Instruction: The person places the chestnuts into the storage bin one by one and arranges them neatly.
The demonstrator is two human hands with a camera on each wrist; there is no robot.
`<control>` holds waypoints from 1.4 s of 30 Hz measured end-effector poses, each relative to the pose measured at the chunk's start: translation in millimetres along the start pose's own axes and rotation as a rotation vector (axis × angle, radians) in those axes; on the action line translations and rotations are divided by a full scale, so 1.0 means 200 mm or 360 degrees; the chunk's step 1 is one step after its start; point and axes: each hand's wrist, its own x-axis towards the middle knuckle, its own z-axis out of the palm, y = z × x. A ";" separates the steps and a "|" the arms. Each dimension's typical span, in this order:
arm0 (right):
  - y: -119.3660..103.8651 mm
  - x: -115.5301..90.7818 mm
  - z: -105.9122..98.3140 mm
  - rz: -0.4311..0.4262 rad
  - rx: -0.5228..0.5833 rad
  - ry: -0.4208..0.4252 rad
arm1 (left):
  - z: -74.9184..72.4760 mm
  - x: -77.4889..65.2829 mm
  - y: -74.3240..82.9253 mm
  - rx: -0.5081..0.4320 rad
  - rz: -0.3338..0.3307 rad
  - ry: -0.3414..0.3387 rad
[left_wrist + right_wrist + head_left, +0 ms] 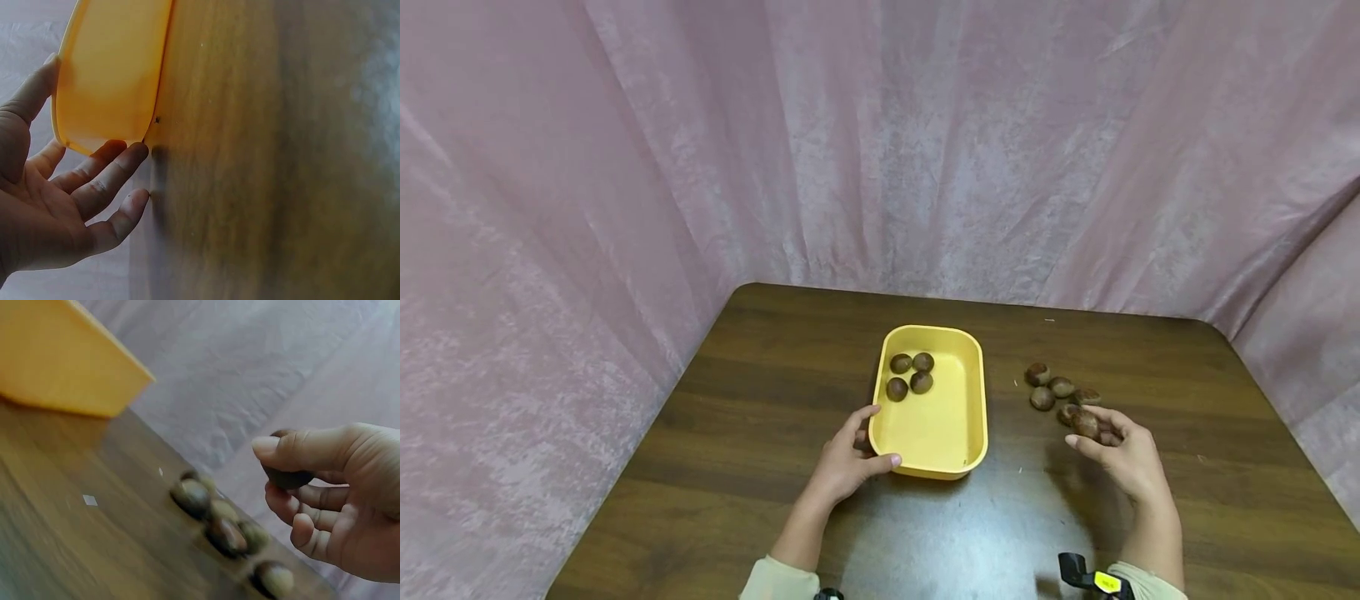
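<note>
My left hand (844,467) holds the near left corner of a yellow plastic tray (981,392), thumb and fingers spread around its outside. In the left wrist view the fingertips (139,150) lie along the tray's outer wall (115,81). Several brown chestnuts (921,382) sit in the tray's far left part. To the right, my right hand (1127,458) pinches one chestnut (289,477) between thumb and fingers, raised above the table. Just beyond that hand lies a loose group of several chestnuts (1042,398), which shows below the hand in the right wrist view.
Everything stands on a dark brown wooden table (760,400) with rounded far corners. Pink velvety curtains (925,150) hang behind it and along its sides. Small pale flecks (90,500) dot the tabletop between tray and chestnuts.
</note>
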 end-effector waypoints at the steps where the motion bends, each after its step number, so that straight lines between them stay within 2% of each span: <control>1: -0.01 0.01 0.01 -0.0026 0.0054 -0.0004 | 0.00 0.00 0.00 -0.0007 0.0004 0.0000; 5: -0.06 0.06 0.06 -0.0092 0.0175 -0.0048 | 0.00 -0.01 0.03 -0.0023 0.0010 -0.0003; 14: -0.16 0.15 0.17 -0.0206 0.0223 -0.0255 | 0.00 0.00 0.00 -0.0005 -0.0007 0.0012; 24: -0.26 0.28 0.22 -0.0315 0.0110 -0.0544 | -0.01 -0.01 0.00 0.0007 -0.0011 0.0012; 29: -0.31 0.34 0.26 -0.0321 0.0091 -0.0659 | 0.00 -0.01 0.01 0.0023 0.0004 0.0019; 36: -0.37 0.41 0.35 -0.0341 0.0199 -0.0877 | 0.01 -0.01 0.02 -0.0005 0.0003 0.0012; 39: -0.40 0.43 0.38 -0.0321 0.0168 -0.0939 | 0.00 -0.01 0.02 0.0000 0.0009 0.0014; 42: -0.44 0.45 0.40 -0.0296 0.0097 -0.0946 | 0.00 -0.01 0.02 0.0007 0.0006 0.0017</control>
